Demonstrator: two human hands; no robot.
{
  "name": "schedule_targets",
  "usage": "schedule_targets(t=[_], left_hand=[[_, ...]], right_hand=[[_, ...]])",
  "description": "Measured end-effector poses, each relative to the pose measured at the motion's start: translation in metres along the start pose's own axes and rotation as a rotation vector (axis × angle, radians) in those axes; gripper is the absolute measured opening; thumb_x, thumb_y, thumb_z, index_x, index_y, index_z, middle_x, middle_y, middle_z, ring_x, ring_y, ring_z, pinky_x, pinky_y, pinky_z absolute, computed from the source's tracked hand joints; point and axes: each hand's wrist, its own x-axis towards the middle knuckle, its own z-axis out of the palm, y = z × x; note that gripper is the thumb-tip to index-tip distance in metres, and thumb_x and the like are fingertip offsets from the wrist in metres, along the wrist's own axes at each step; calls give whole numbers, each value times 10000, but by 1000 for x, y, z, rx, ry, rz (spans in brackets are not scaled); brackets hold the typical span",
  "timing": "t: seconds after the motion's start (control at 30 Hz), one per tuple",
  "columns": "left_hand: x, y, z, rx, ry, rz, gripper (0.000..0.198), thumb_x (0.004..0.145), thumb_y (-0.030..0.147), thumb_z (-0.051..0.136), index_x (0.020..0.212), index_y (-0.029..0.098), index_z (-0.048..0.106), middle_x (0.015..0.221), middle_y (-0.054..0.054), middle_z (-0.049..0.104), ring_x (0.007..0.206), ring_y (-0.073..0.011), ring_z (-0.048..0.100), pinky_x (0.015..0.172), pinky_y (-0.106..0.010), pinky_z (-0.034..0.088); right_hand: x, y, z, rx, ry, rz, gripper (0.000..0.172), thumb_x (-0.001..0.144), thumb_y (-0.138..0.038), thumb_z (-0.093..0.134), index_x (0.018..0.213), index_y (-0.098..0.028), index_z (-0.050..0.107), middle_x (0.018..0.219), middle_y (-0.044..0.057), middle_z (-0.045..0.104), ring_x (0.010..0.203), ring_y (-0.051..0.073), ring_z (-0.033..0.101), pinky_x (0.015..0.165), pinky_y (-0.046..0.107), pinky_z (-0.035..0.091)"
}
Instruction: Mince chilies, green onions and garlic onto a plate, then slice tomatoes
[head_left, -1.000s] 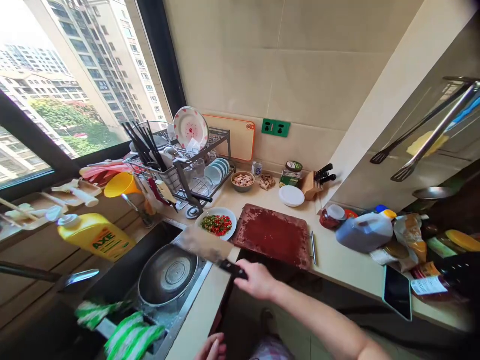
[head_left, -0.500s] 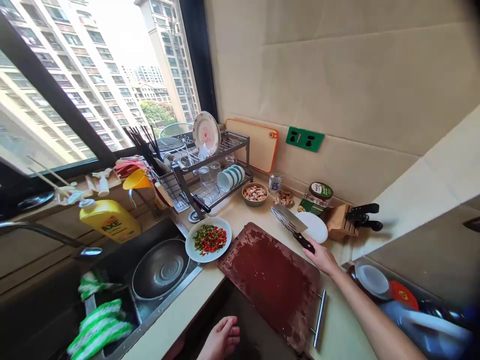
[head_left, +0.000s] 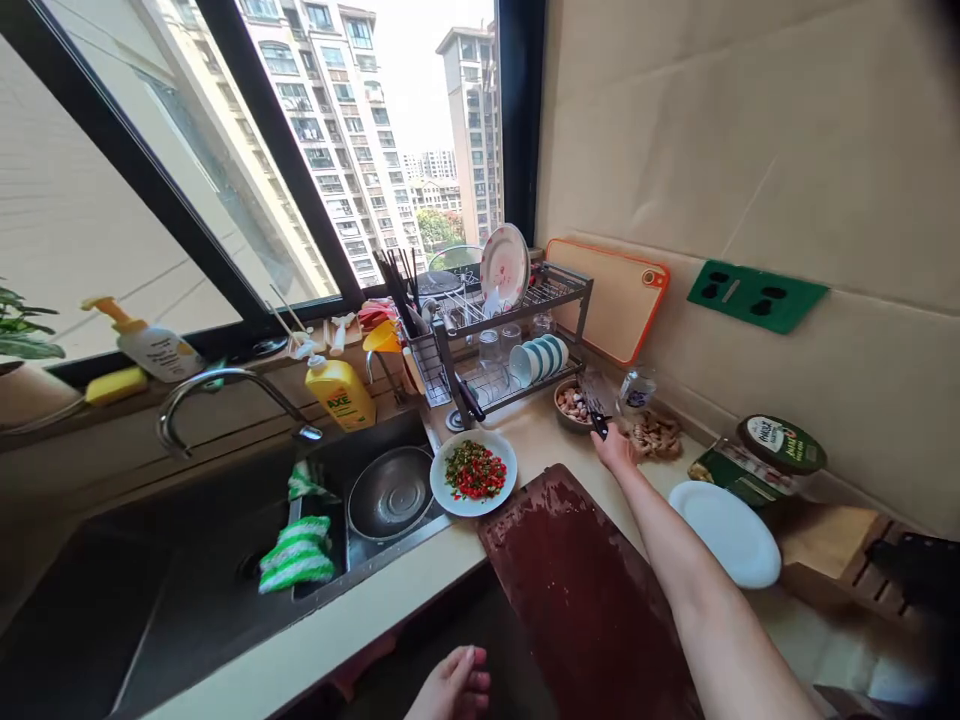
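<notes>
My right hand (head_left: 618, 450) grips the black handle of a cleaver (head_left: 598, 422) at the back of the counter. Its blade reaches over or beside a bowl (head_left: 576, 422) of pale chunks that look like garlic cloves; contact cannot be made out. My left hand (head_left: 450, 686) hangs low at the counter's front edge, holding nothing, its fingers loosely curled and the thumb apart. Between the arms lies a wet, dark red cutting board (head_left: 574, 590) with a few small specks on it. Left of the board stands a white plate (head_left: 442, 492) of chopped red and green chillies (head_left: 476, 470).
Brown pieces like ginger (head_left: 654, 437) and a glass jar (head_left: 636, 388) sit right of the bowl. An empty white plate (head_left: 726, 530) and a knife block (head_left: 832, 545) are farther right. A dish rack (head_left: 448, 385) stands behind. At left, the sink (head_left: 187, 530) holds a dark pan (head_left: 394, 495).
My right hand has carried the cleaver from beside the empty white plate leftward and away from me to the bowl. The view has swung left. My left hand stays low.
</notes>
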Motion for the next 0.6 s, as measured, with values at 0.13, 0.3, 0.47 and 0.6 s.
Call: schedule_targets(t=[0.13,0.3,0.47,0.6], left_hand=[[-3,7,24,37,2,0,539,596,588,681,921,168,588,819,-44,642,662,-113,604,572,-203,401],[11,12,57,-60,-105,29,443,656,496,690,933,190,531,844,-22,609,724,-119,604,684,-241,432],[17,17,70,-121,-111,38,372,702,420,681,937,204,491,869,-8,615,719,-104,605,686,-238,445],[17,18,73,-136,-116,63,357,701,406,684,906,183,496,877,-30,634,734,-129,619,694,-261,461]], right_hand=[[-20,30,4,-11,4,-93,514,877,-464,348,1271,-140,415,1154,193,567,1065,284,532,856,402,401],[-80,87,-9,-15,-74,-229,359,884,-337,361,1155,-183,538,1182,84,581,1105,187,503,935,285,354],[-146,129,-11,-65,-139,-109,381,899,-363,286,975,-202,622,931,76,676,858,191,606,749,275,420],[-195,156,5,-132,-236,-14,404,894,-335,276,865,-168,643,872,117,678,835,215,611,738,296,415]])
